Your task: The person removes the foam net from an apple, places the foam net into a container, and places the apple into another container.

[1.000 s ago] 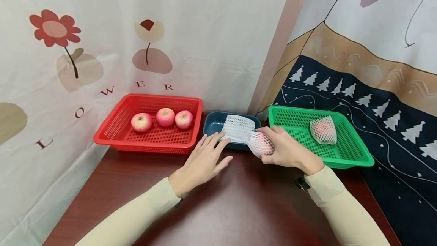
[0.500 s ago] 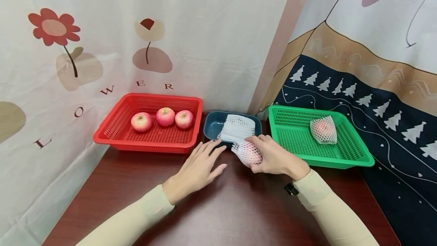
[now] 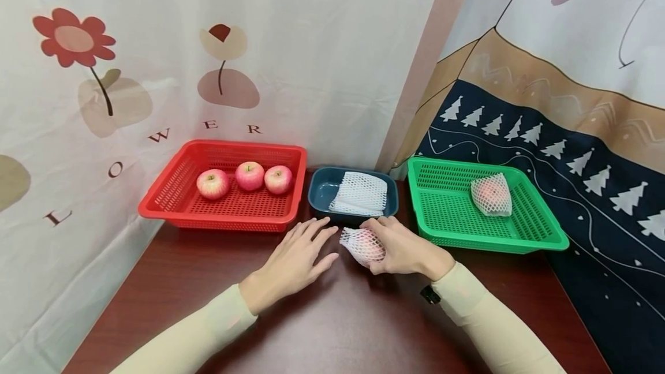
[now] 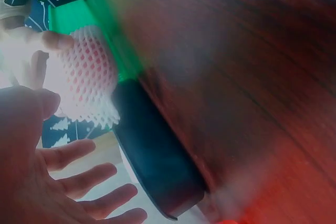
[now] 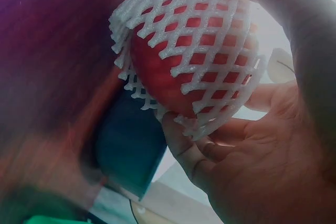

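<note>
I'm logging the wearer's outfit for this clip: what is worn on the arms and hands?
Both arms wear long, close-fitting cream sleeves down to the wrists. The left hand and right hand are bare. A small black device sits at the right wrist.

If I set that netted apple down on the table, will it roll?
Probably less than a bare one: the foam net around the apple looks soft and grippy. Still round, so the right hand should release it gently.
</note>
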The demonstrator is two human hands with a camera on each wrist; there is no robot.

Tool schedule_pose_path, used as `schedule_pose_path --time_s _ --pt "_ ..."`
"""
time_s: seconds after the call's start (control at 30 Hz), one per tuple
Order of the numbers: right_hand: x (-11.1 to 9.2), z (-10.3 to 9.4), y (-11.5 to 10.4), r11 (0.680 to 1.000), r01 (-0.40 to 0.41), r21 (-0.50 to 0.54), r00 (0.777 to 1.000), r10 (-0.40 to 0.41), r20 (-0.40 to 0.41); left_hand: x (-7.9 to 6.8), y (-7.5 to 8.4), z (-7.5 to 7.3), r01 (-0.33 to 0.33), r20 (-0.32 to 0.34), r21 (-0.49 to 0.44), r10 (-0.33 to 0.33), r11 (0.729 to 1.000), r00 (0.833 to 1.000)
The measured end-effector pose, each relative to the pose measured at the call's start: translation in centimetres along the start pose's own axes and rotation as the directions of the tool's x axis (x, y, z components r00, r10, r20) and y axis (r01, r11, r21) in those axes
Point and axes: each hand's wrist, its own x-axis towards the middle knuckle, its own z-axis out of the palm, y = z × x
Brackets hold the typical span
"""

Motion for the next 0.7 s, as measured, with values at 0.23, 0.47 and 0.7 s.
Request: schedule_pose_path --time_s 0.23,0.47,0.7 --pt "0.2 1.1 -0.4 1.0 -0.015 -0.006 0.999 0.015 0.047 -0.2 -0.2 -0.2 0.004 0.013 -0.021 -0.004 1.0 1.0" --pt "0.3 1.7 -0.4 0.999 0.004 -0.051 1.0 -0.003 0.027 -0.3 -0.5 -0.2 0.006 0.011 -0.019 -0.006 1.0 1.0" --pt "-0.2 1.9 -0.3 0.998 -0.02 -0.059 0.999 0.022 0.037 -0.6 -0.6 -0.2 0.033 0.022 -0.035 -0.032 0.999 0.999"
